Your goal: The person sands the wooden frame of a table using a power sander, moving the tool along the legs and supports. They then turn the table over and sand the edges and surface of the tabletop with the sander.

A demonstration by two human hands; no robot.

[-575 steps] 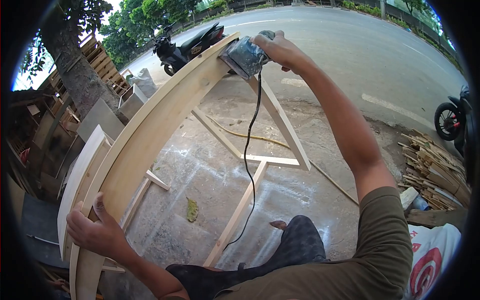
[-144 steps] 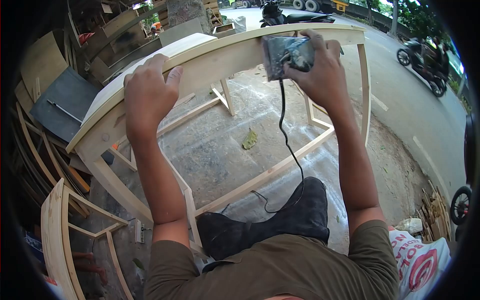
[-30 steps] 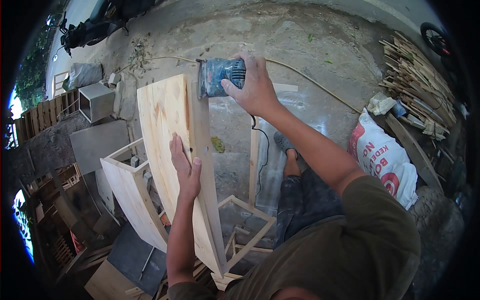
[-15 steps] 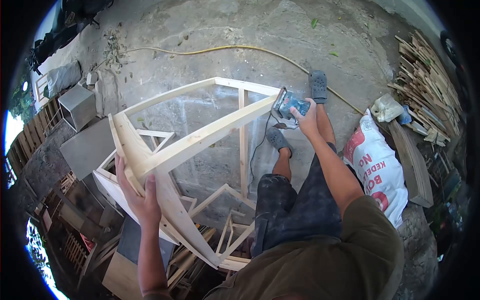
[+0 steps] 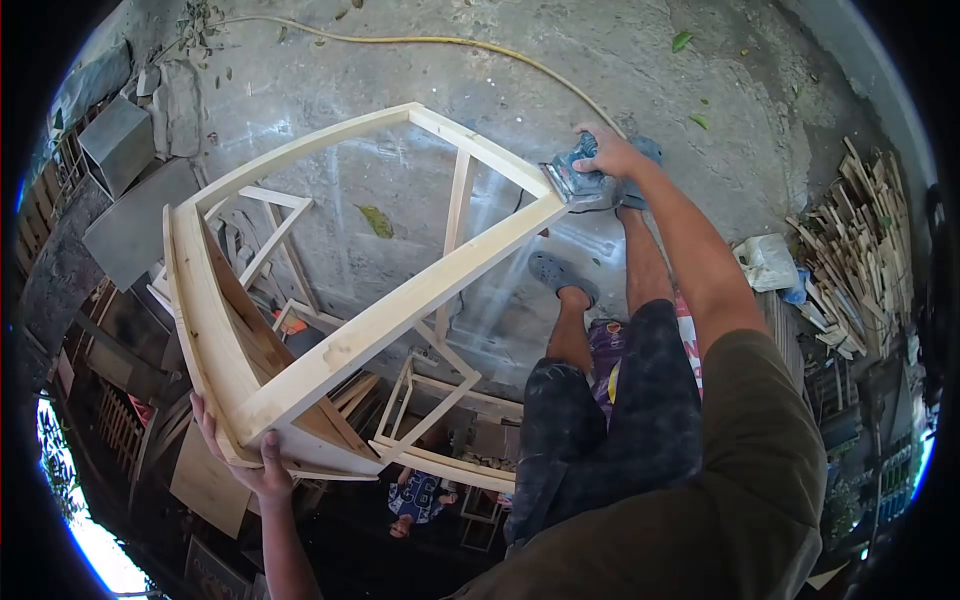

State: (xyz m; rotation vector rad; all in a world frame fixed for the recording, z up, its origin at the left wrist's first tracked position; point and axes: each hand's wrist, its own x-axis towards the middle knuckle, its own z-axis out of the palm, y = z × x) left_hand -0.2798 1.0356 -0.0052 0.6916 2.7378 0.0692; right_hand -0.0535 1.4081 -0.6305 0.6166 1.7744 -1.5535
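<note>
A large frame of pale, unfinished wood (image 5: pixel 400 310) stands tilted in front of me in the head view, with a curved side panel (image 5: pixel 225 320) at its left. My left hand (image 5: pixel 258 468) grips the near left corner of this frame, thumb on one face and fingers round the outside. At the far right corner my right hand (image 5: pixel 610 155) is wrapped over a blue electric sander (image 5: pixel 578 185). The sander's flat pad rests against the end of the frame where two bars meet. Part of its body is hidden by my fingers.
A yellow hose (image 5: pixel 420 40) crosses the concrete floor (image 5: pixel 330 180). Scrap wood strips (image 5: pixel 860 260) are heaped at the right, near a white plastic bag (image 5: pixel 768 262). Metal boxes and boards lie left. Another person (image 5: pixel 418 497) shows below the frame.
The sander and my right hand have shifted to the end face of the far right corner. The frame appears tilted differently, and my left hand sits lower in view.
</note>
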